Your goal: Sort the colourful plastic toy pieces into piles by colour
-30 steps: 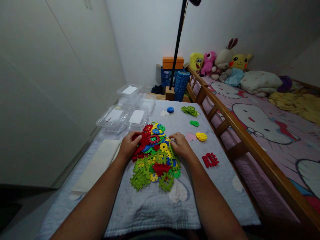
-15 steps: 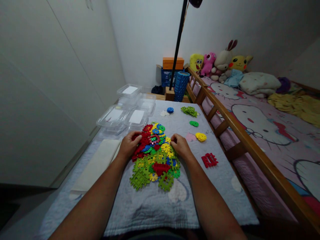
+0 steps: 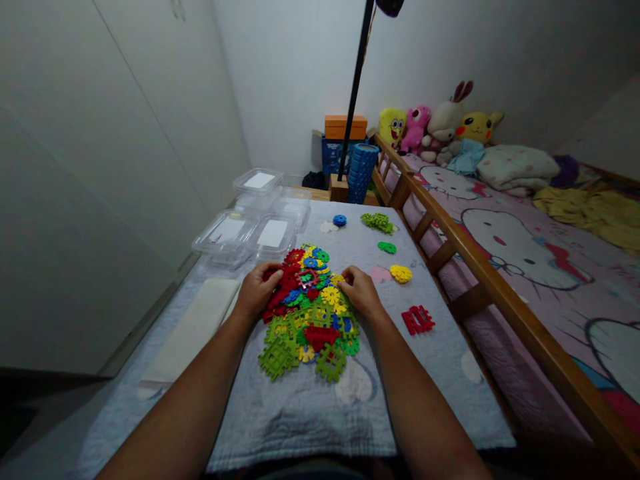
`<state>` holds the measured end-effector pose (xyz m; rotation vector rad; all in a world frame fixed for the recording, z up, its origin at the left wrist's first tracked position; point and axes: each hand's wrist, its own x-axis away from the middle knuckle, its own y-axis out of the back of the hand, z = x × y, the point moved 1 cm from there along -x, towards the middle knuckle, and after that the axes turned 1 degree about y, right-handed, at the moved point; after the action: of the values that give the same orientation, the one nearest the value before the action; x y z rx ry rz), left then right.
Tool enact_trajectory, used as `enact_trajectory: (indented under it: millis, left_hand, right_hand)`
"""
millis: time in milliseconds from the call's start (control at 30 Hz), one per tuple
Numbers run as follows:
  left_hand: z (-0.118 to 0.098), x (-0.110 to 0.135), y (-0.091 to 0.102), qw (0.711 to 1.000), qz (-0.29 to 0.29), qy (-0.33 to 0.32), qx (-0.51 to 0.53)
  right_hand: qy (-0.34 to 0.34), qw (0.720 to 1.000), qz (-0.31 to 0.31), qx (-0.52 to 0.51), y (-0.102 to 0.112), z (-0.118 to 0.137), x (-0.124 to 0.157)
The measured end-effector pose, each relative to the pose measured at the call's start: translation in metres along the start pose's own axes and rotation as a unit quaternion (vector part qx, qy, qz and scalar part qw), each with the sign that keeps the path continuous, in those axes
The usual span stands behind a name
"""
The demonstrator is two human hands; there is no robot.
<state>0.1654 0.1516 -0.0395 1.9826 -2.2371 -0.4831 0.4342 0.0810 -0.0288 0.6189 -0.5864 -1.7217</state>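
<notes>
A heap of plastic interlocking pieces [image 3: 313, 317] lies on the cloth-covered table, with notched squares and toothed discs in red, green, yellow and blue. At the heap's left side, my left hand [image 3: 257, 290] has its fingers curled closed against red interlocking pieces [image 3: 287, 277]. My right hand [image 3: 361, 291] is on the right side, thumb and fingertips pinched at the edge of a yellow toothed disc [image 3: 337, 280]. Its fingertips partly hide that disc. Near the heap's front, a red piece [image 3: 321, 337] lies on top of olive-green squares [image 3: 279, 358].
Sorted by colour to the right are red squares [image 3: 419, 320], yellow discs [image 3: 401, 273], green discs [image 3: 387, 247], olive squares [image 3: 377, 223] and blue discs [image 3: 339, 220]. Clear lidded boxes [image 3: 273, 233] stand back left. A wooden bed rail [image 3: 465, 267] borders the table's right side.
The right fingertips have shifted slightly left, onto the yellow disc. My left hand stays at the red pieces, and the view has moved very slightly.
</notes>
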Motion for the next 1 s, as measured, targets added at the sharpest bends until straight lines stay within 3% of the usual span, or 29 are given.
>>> enact_trajectory:
  millis: [267,367,467,633,867,1000]
  left_hand:
    - [0.001,0.000,0.001,1.000,0.004,-0.005,-0.011]
    - [0.001,0.000,0.001,1.000,0.004,-0.009,-0.016]
    - [0.001,0.000,0.002,1.000,0.008,-0.010,-0.024]
    - [0.000,0.001,0.002,0.999,0.010,-0.009,-0.030]
    - [-0.002,0.001,0.002,0.999,0.009,-0.008,-0.032]
    - [-0.003,0.000,0.002,0.999,0.006,-0.009,-0.034]
  right_hand:
    - [0.004,0.998,-0.061,-0.028,0.014,0.000,0.000]
    - [-0.005,0.996,-0.066,-0.063,0.036,-0.003,-0.001]
    - [-0.022,0.991,-0.109,-0.071,0.066,-0.015,0.001]
    - [-0.069,0.984,-0.166,0.009,0.098,-0.045,0.007]
    - [-0.150,0.948,-0.186,0.209,0.101,-0.058,0.010]
    - [-0.142,0.947,-0.182,0.226,0.105,-0.055,0.010]
